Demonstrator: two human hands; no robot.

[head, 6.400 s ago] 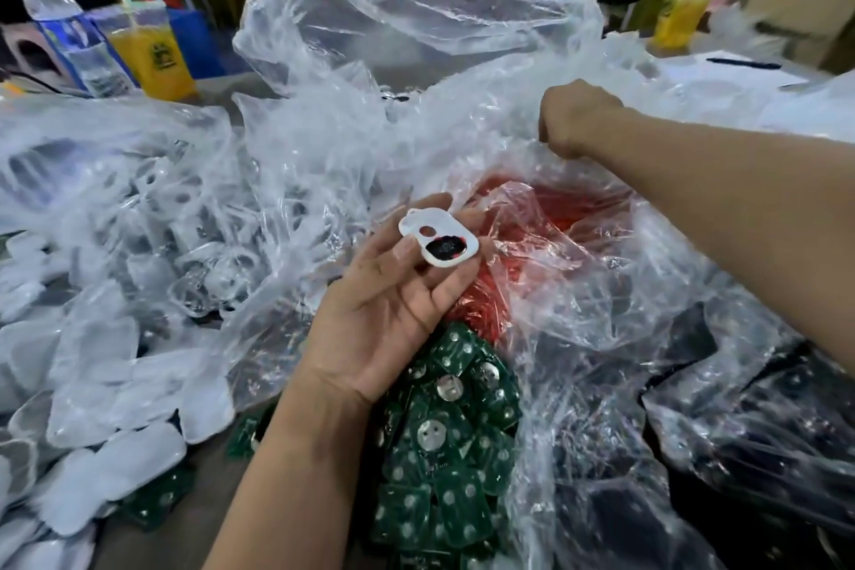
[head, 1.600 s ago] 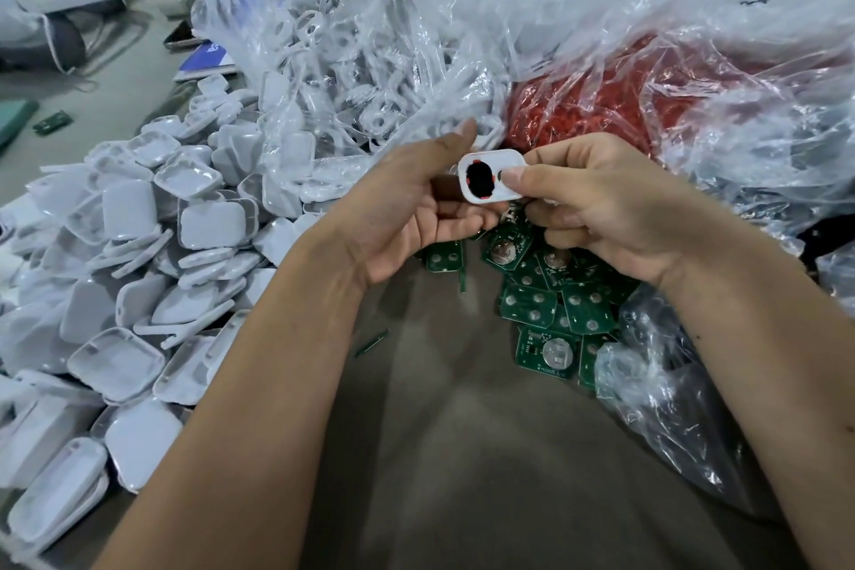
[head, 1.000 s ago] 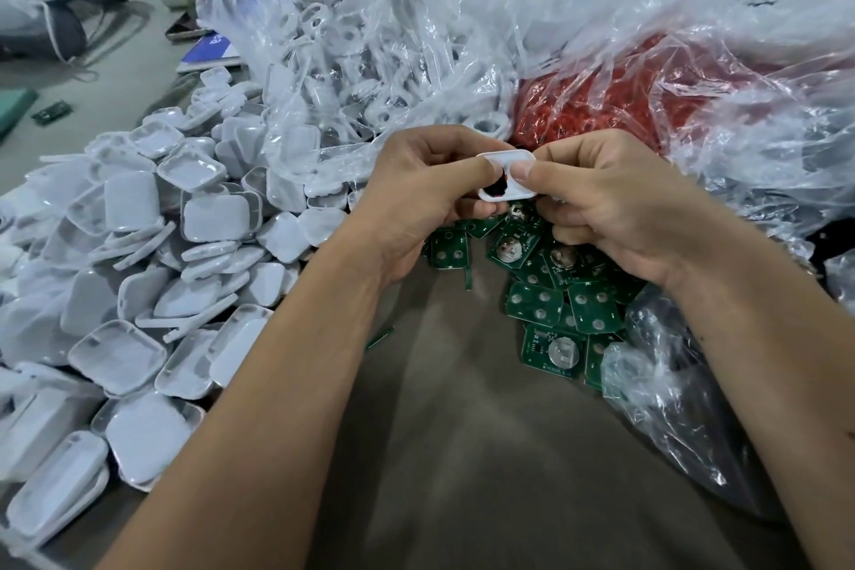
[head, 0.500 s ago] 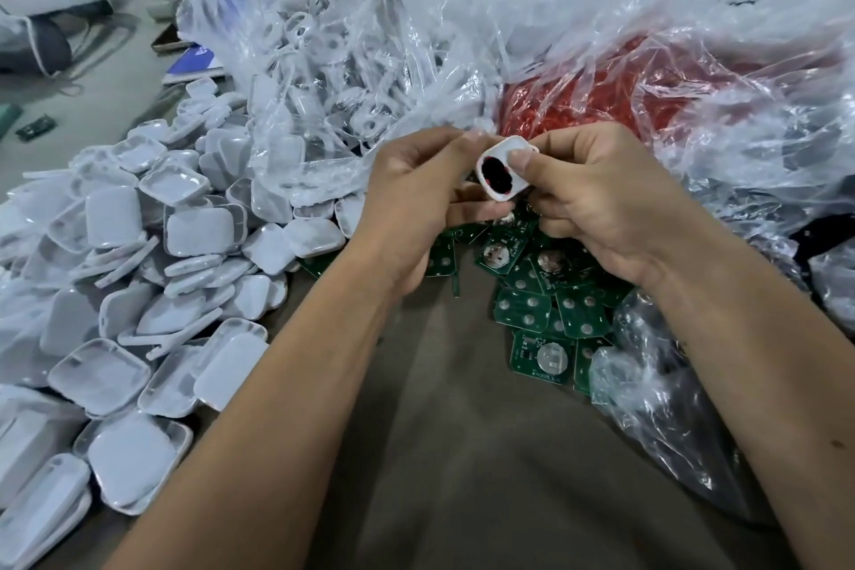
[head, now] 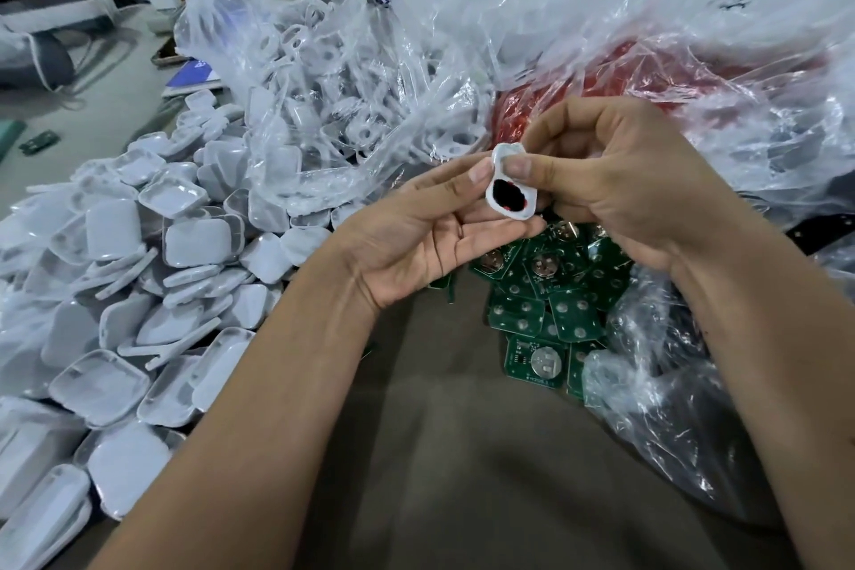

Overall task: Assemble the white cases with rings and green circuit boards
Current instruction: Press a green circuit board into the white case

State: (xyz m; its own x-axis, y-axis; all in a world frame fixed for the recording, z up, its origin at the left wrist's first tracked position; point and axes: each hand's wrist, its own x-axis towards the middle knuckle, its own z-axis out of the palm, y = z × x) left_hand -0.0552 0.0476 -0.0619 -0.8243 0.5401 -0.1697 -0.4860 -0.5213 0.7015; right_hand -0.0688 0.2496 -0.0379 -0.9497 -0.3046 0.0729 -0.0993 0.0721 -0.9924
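Here, the words: no writing is clear enough to read, not even the tiny white print on the boards.
Left hand [head: 416, 241]: half open, palm up, thumb and fingers touching the left edge and underside of the white case [head: 509, 189].
Right hand [head: 615, 181]: curled closed, thumb and first finger pinching the top end of the white case.
White case: small, held up between both hands above the table [head: 462, 454], with a dark round hole and a bit of red showing at the rim.
Green circuit boards [head: 541, 305]: a loose pile on the table, just below the hands, each with a round silver spot.
Case halves [head: 139, 273]: a big white heap on the left.
Bag of rings [head: 324, 74]: clear plastic, full of white loop pieces, behind the left hand.
Red parts [head: 624, 74]: inside another clear bag, behind the right hand.
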